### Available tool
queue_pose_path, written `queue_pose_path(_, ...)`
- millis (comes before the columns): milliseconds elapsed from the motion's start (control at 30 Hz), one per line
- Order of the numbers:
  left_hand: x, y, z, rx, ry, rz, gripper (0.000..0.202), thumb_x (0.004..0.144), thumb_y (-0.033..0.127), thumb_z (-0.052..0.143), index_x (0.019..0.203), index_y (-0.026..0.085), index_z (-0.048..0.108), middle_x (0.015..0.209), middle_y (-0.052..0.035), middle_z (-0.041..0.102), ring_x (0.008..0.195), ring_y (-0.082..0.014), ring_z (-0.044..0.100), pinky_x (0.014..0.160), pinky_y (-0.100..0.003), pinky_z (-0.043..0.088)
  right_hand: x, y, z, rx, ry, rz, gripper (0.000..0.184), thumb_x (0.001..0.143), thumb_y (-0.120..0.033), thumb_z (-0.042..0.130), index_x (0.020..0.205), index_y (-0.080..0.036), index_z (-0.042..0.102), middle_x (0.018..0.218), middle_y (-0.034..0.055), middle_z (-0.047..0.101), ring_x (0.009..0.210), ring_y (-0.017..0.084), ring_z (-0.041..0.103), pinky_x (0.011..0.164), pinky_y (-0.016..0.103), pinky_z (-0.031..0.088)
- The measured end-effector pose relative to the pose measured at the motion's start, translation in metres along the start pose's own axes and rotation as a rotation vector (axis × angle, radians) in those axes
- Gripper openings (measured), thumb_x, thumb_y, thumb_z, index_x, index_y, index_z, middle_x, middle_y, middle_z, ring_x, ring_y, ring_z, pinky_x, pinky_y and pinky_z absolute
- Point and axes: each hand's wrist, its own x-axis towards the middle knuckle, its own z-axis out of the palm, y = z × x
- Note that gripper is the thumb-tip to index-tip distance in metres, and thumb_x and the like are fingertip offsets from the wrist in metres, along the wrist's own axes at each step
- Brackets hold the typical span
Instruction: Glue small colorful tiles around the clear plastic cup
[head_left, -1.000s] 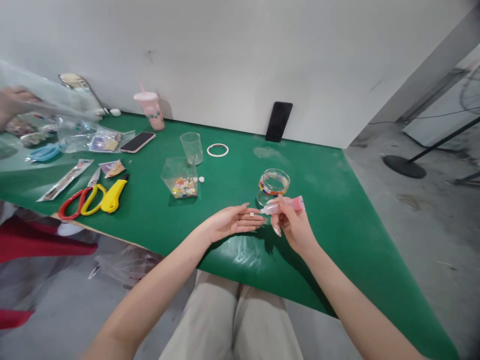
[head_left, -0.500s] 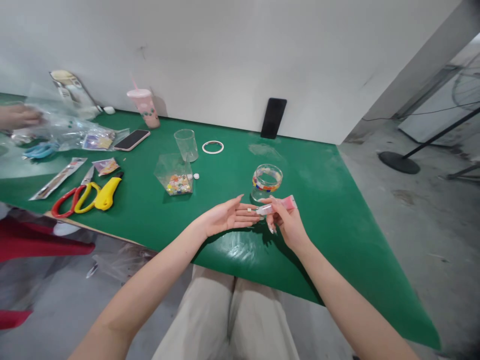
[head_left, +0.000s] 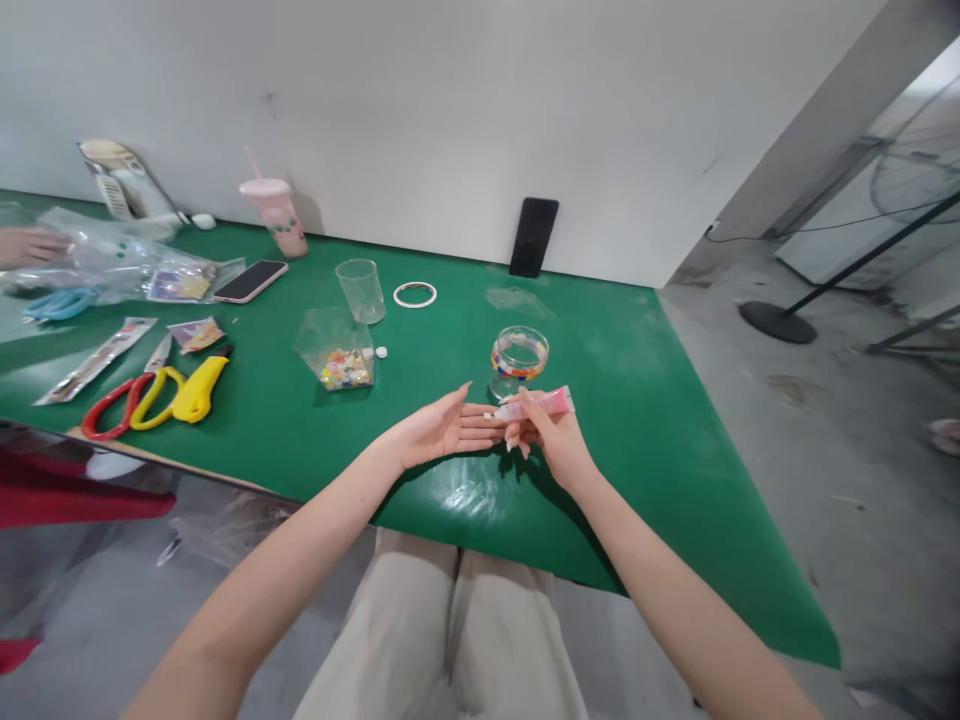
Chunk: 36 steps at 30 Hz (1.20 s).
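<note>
My left hand (head_left: 450,428) is open, palm up, with its fingers stretched out. A tiny pale mosaic tile (head_left: 487,416) lies on those fingers. In my right hand (head_left: 553,432) is a clear and pink glue tube (head_left: 553,402), its narrow tip pointing left at the tile. From here I cannot tell whether the tip touches it. Just beyond my hands stands a clear glass (head_left: 501,386) with bands of coloured tiles around its side. Off to the left, an open clear bag (head_left: 346,370) holds many coloured tiles, and a small white cap (head_left: 381,352) lies beside it.
Further back are a clear cup (head_left: 361,292), a white ring (head_left: 415,294) and a black phone (head_left: 534,238) against the wall. Leftward lie scissors (head_left: 142,395), a yellow-handled tool (head_left: 199,390), another phone (head_left: 251,282) and a pink drink cup (head_left: 277,220). Another person's hand (head_left: 34,246) touches plastic bags.
The glue tube's tip has come closer to the tile on my left fingers. The whole view has shifted slightly. At far left, the other person's hand has moved a little.
</note>
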Motion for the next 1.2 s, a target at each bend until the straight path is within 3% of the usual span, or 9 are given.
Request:
queue_pose_path(100, 0.0014, 0.0001, -0.0002, 0.003, -0.04, 0.001, 0.062, 0.095, 0.05, 0.028, 0.128, 0.0, 0.048, 0.126, -0.0241, 0.057, 0.112, -0.0248, 0.059, 0.106, -0.04, 0.033, 0.0015, -0.0004, 0.0007, -0.039, 0.034, -0.018, 0.041, 0.06, -0.05, 0.077, 0.076, -0.015, 0.062, 0.047, -0.0013, 0.061, 0.037, 0.009, 0.054, 0.032, 0.015, 0.036)
queue_pose_path(233, 0.0011, 0.0008, 0.003, 0.003, 0.002, 0.007, 0.062, 0.095, 0.05, 0.029, 0.128, 0.001, 0.047, 0.128, -0.0244, 0.055, 0.114, -0.025, 0.058, 0.105, -0.039, 0.034, 0.0027, -0.0006, 0.0014, -0.07, 0.084, -0.013, 0.041, 0.06, -0.051, 0.077, 0.071, -0.014, 0.062, 0.043, -0.0021, 0.058, 0.035, 0.008, 0.052, 0.032, 0.016, 0.036)
queue_pose_path(500, 0.0019, 0.0004, 0.0034, -0.012, 0.005, 0.018, 0.06, 0.095, 0.048, 0.031, 0.129, 0.001, 0.047, 0.125, -0.0233, 0.058, 0.11, -0.023, 0.061, 0.105, -0.037, 0.035, 0.0051, 0.0024, 0.0009, -0.065, 0.067, -0.022, 0.04, 0.062, -0.048, 0.076, 0.078, -0.016, 0.058, 0.045, -0.0039, 0.059, 0.037, 0.009, 0.053, 0.034, 0.016, 0.038)
queue_pose_path(900, 0.0027, -0.0004, 0.0011, -0.021, 0.019, 0.008, 0.051, 0.096, 0.045, 0.034, 0.111, 0.004, 0.059, 0.113, -0.0187, 0.066, 0.098, -0.0211, 0.065, 0.102, -0.035, 0.039, 0.0042, 0.0016, 0.0023, -0.065, 0.061, -0.039, 0.039, 0.064, -0.049, 0.076, 0.073, -0.016, 0.057, 0.048, -0.0025, 0.061, 0.039, 0.009, 0.055, 0.036, 0.016, 0.04)
queue_pose_path(1200, 0.0035, -0.0011, -0.0026, -0.006, -0.014, 0.022, 0.052, 0.096, 0.045, 0.034, 0.115, 0.003, 0.057, 0.116, -0.02, 0.064, 0.1, -0.021, 0.065, 0.102, -0.036, 0.038, 0.0022, -0.0018, 0.0036, -0.049, 0.05, -0.013, 0.042, 0.06, -0.052, 0.077, 0.073, -0.017, 0.058, 0.052, -0.0002, 0.065, 0.042, 0.011, 0.059, 0.037, 0.017, 0.044)
